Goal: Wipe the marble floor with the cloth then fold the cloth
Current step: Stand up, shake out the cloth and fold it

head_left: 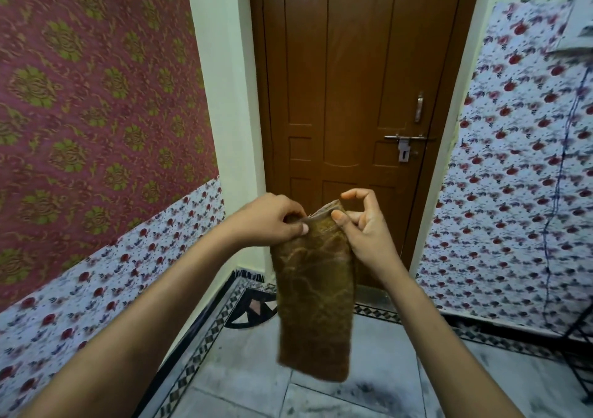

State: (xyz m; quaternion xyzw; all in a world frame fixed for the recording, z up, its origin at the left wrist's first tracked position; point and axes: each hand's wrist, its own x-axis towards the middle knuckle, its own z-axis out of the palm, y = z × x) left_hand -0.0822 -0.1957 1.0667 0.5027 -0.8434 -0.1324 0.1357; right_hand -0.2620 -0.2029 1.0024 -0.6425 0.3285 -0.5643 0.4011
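In front of a closed brown door (346, 80), a person held a brown cloth (316, 292) up in the air with both hands. The left hand (272, 221) pinched the cloth's top left corner between thumb and fingers. The right hand (365, 225) touched the top right edge with its thumb, the other fingers curled loosely and partly spread above it. The cloth hung down as a long narrow strip, seemingly doubled over, well above the marble floor (369, 385). A patterned tile border (205, 340) ran along the floor's edges. Flowered fabric (513, 177) covered the walls on both sides.
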